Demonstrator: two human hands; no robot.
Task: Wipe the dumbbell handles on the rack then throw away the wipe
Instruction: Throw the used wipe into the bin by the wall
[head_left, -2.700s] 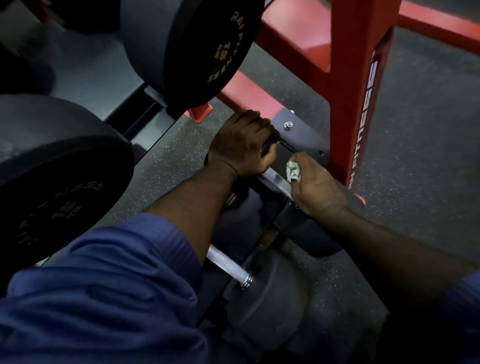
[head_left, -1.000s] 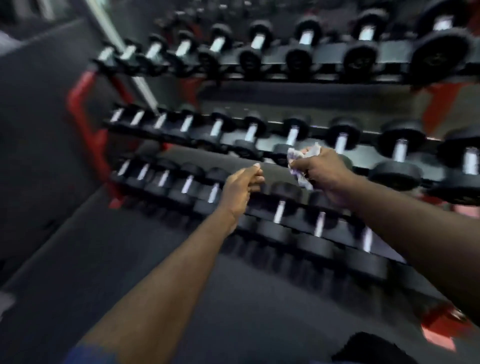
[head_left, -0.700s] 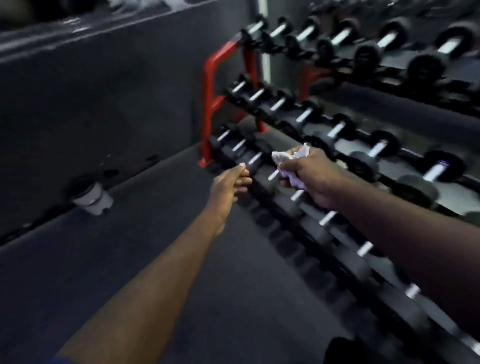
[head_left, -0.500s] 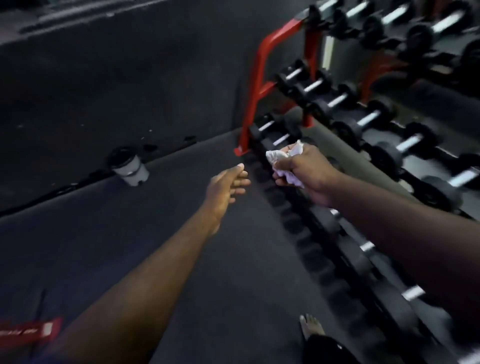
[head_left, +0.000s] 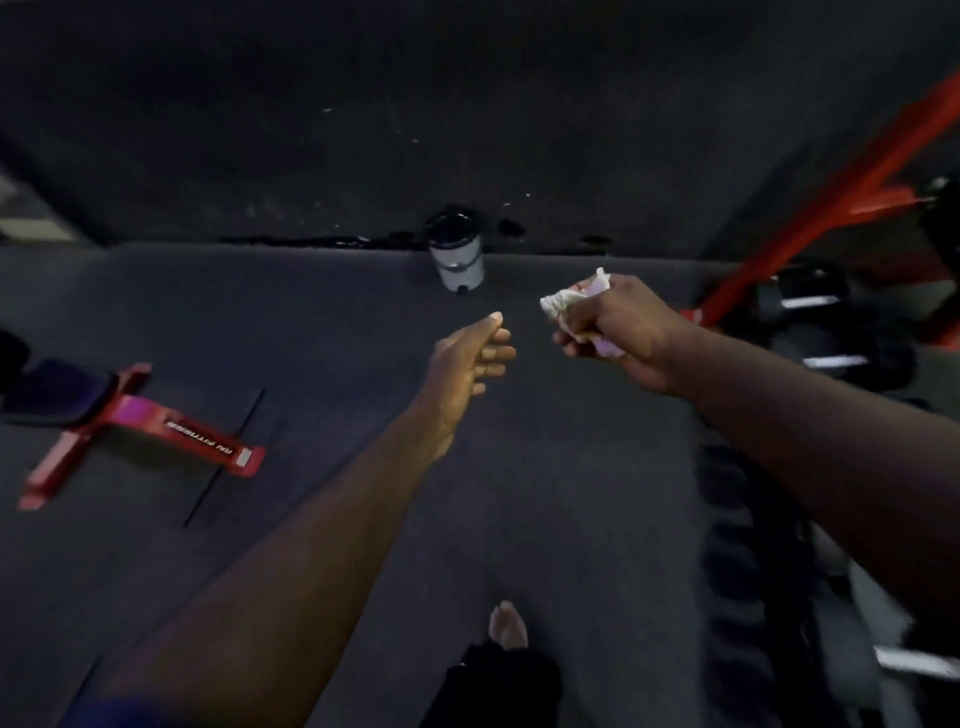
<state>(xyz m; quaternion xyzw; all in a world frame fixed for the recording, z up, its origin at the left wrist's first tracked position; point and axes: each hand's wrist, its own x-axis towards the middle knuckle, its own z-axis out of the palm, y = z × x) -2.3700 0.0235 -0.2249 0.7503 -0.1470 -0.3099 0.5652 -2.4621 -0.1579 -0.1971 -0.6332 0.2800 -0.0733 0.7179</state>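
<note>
Clutching the crumpled wipe (head_left: 563, 304), the right hand (head_left: 623, 332) curls its fingers (head_left: 567, 344) round it, probably to carry it to the small bin (head_left: 457, 260) ahead of them; the left hand (head_left: 467, 364) alongside hangs loose-fingered and empty.

The dark rubber gym floor (head_left: 571, 493) carries a small white bin with a black liner (head_left: 457, 262) at its far edge, a red steel bench base (head_left: 156, 431) by its left edge, a red dumbbell rack (head_left: 810, 208) along its right.
</note>
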